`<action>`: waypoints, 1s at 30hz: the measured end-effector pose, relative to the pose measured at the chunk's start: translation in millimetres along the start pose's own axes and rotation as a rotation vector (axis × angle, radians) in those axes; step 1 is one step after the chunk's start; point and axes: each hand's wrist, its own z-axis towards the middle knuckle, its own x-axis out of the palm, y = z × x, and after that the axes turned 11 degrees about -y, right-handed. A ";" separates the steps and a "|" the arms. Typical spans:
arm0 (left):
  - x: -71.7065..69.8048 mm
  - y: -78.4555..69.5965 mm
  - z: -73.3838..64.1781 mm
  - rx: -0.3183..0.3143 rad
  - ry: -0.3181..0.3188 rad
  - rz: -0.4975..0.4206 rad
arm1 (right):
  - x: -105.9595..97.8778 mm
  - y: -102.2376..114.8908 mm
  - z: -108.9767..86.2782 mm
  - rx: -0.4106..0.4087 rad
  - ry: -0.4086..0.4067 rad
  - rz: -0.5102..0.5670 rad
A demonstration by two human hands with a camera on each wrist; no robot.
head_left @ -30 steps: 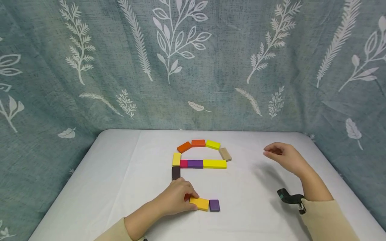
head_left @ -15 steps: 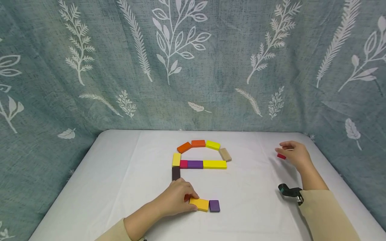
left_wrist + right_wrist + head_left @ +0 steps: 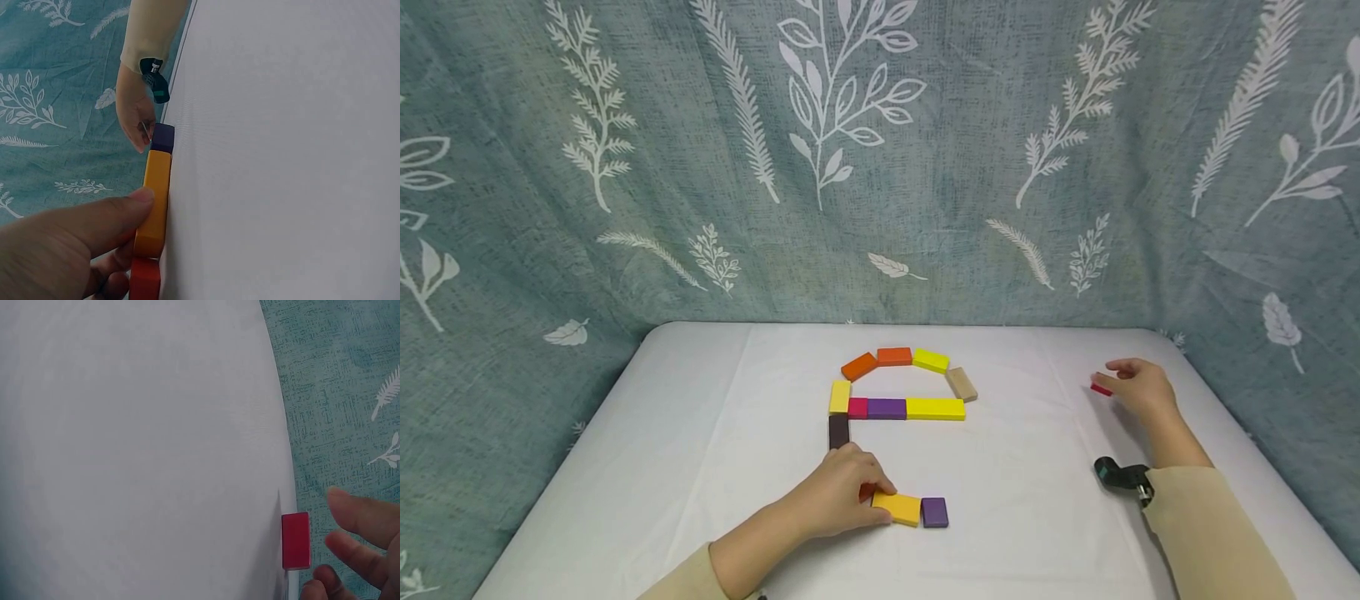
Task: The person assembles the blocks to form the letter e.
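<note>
My left hand (image 3: 842,492) pinches an orange-yellow block (image 3: 901,508) lying on the white table, its thumb along the block's near side. A purple square block (image 3: 935,512) adjoins the right end, and a red-orange block (image 3: 145,278) at the other end shows only in the left wrist view. At the far right of the table, my right hand (image 3: 1142,390) hovers at a small red block (image 3: 1101,389). In the right wrist view, the loosely bent fingers (image 3: 359,519) are spread, with a gap between them and the red block (image 3: 295,541).
Several blocks form an arch at the back: orange (image 3: 859,367), red-orange (image 3: 894,357), yellow (image 3: 931,360) and tan (image 3: 961,384). Below runs a row of red, purple (image 3: 887,409) and yellow (image 3: 936,409). A pale yellow block (image 3: 840,397) and a dark block (image 3: 838,432) stand left.
My right hand has moved right and lowered beside the red block, which came into sight from behind the hand. The left hand keeps its place on the orange-yellow block.
</note>
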 end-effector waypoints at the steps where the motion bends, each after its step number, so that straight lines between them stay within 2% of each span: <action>1: -0.4 -0.1 0.3 0.001 0.000 0.000 | 0.1 -1.0 1.0 -0.004 0.000 -0.009; 12: -1.9 -0.7 1.1 0.007 -0.002 -0.004 | 4.4 -10.2 13.6 0.032 0.054 -0.037; 22: -0.5 -1.8 0.1 0.008 -0.004 0.004 | 11.1 -14.0 13.5 0.069 0.060 -0.006; 25: -0.1 -2.2 0.1 0.006 -0.004 0.007 | 11.3 -12.4 11.3 0.060 0.076 0.001; 30: 1.7 -2.5 -0.7 0.001 -0.005 0.009 | 11.1 -10.1 6.5 -0.005 0.135 0.012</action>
